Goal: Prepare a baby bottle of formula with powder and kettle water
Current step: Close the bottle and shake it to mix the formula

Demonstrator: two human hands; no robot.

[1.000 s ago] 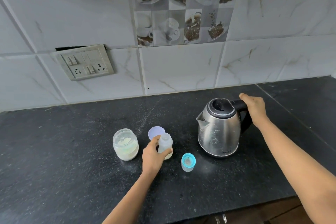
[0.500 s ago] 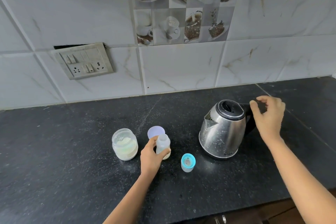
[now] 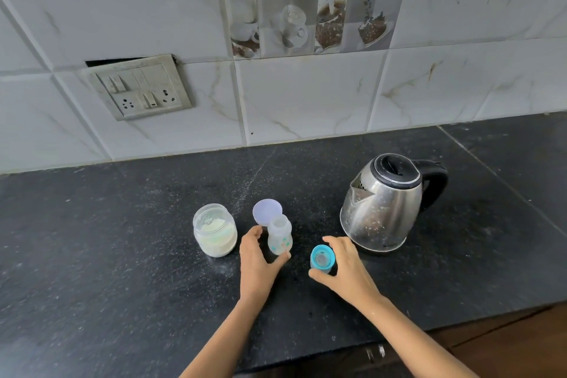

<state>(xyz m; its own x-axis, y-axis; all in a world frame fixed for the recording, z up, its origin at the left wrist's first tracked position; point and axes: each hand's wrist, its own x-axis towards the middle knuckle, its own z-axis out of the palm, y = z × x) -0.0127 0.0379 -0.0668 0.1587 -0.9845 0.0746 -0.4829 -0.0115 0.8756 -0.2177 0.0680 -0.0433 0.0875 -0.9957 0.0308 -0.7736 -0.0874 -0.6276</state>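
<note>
Right hand [image 3: 346,267] left kettle [image 3: 383,209], now curled round blue teat ring [image 3: 322,259] on counter [image 3: 122,255] (light; pinch by rim). Left hand [image 3: 257,258] grips upright bottle [image 3: 279,236], light plastic, tips easily.

A tight row blocks mid-counter [image 3: 107,270]: powder jar [image 3: 215,230], lilac lid [image 3: 266,211] just behind the bottle [image 3: 279,238], blue cap [image 3: 322,259], then the kettle [image 3: 383,209]. The left hand [image 3: 256,264] fills the gap between jar and bottle; the right hand [image 3: 346,268] wraps the cap, just beside the kettle's base. Bare counter lies left of the jar, right of the kettle's handle, and behind the row toward the wall [image 3: 306,101] — wide lanes.
</note>
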